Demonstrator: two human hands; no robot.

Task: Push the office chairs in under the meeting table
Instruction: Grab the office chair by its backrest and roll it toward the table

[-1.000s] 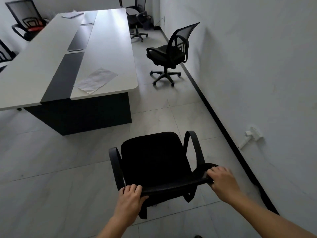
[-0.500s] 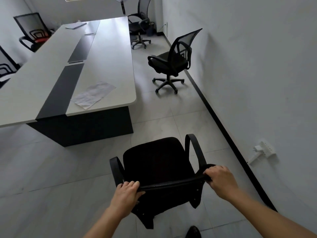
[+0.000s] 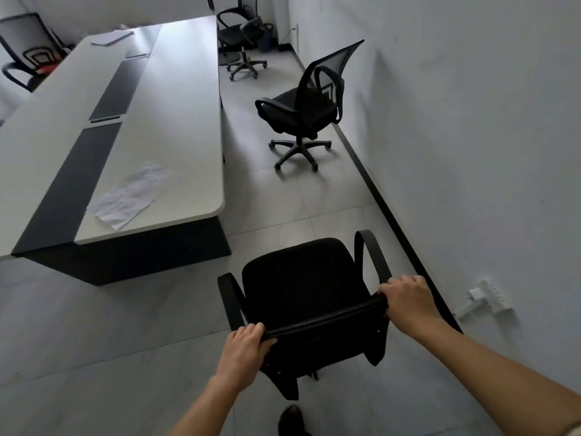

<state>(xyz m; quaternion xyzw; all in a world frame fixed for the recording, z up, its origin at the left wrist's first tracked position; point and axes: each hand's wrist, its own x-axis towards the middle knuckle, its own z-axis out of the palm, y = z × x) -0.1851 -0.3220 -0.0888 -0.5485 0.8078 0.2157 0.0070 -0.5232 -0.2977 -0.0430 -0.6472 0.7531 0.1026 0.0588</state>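
Observation:
A black office chair (image 3: 301, 284) stands right in front of me on the tiled floor, off the near right corner of the meeting table (image 3: 176, 99). My left hand (image 3: 243, 354) grips the left end of its backrest top and my right hand (image 3: 408, 302) grips the right end. The table is long and white with a dark centre strip. A second black mesh chair (image 3: 306, 105) stands apart from the table beside the right wall. A third chair (image 3: 242, 36) stands at the far end, and another (image 3: 28, 55) at the far left.
The grey wall runs close on the right, with a dark skirting strip (image 3: 386, 209) and a white power strip (image 3: 484, 302) low down. Papers (image 3: 135, 195) lie on the table's near end. My shoe tip (image 3: 290, 420) shows under the chair.
The chair and I have moved forward and to the right, toward the aisle between the table and the wall. Both hands keep their grip on the backrest.

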